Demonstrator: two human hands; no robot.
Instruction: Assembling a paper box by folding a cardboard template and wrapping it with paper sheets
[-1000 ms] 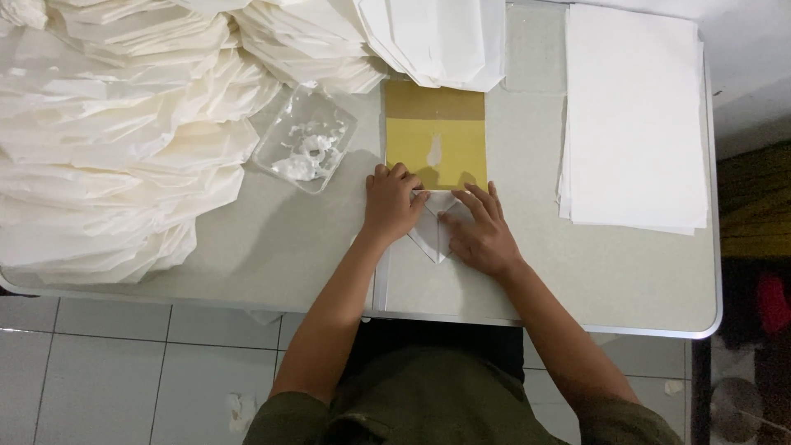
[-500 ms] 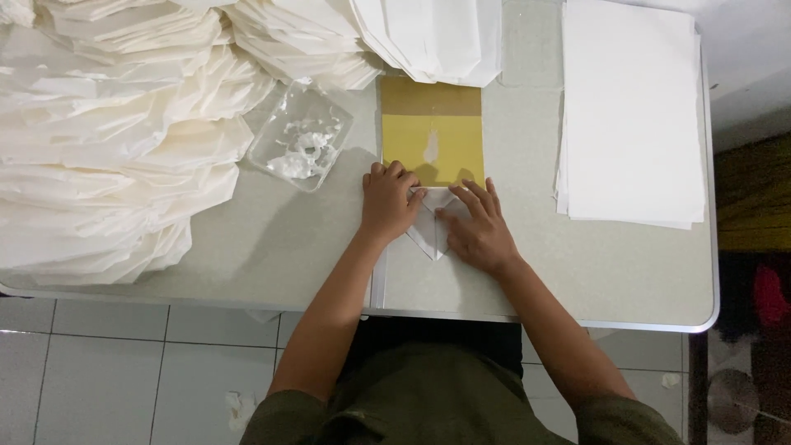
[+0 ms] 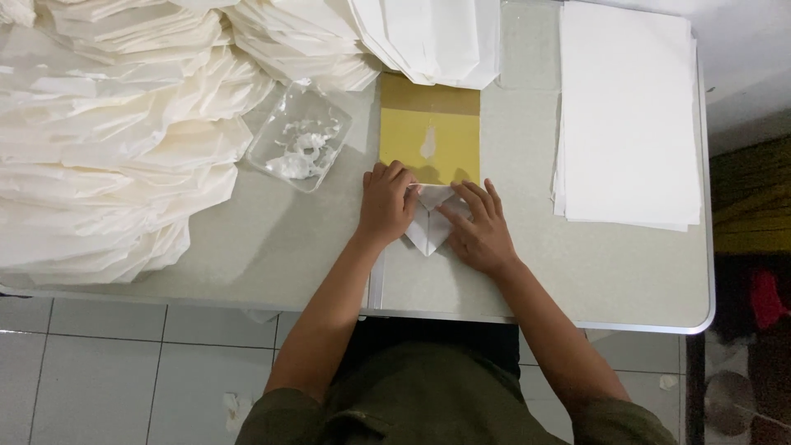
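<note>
Near the desk's point(image 3: 577, 280) front edge, I'm pressing both hands, left hand point(image 3: 386, 202) and right hand point(image 3: 478, 231), flat on a folded paper point(image 3: 430, 227), grips seemingly holding nothing.

A pale grey-green table point(image 3: 272, 247) with a metal-edged rim and rounded corner is seen from above, set over a tiled floor point(image 3: 99, 379). A large heap of folded white paper pieces point(image 3: 107, 140) is spread across its left and upper part. A clear plastic tray point(image 3: 298, 136) holding white paste is placed just beside the heap. A yellow board point(image 3: 430, 132) is laid near the middle, and a small folded white paper point(image 3: 430, 222) is pressed flat at its near edge. A neat stack of white sheets point(image 3: 630, 111) is kept at the right, well apart from the heap
</note>
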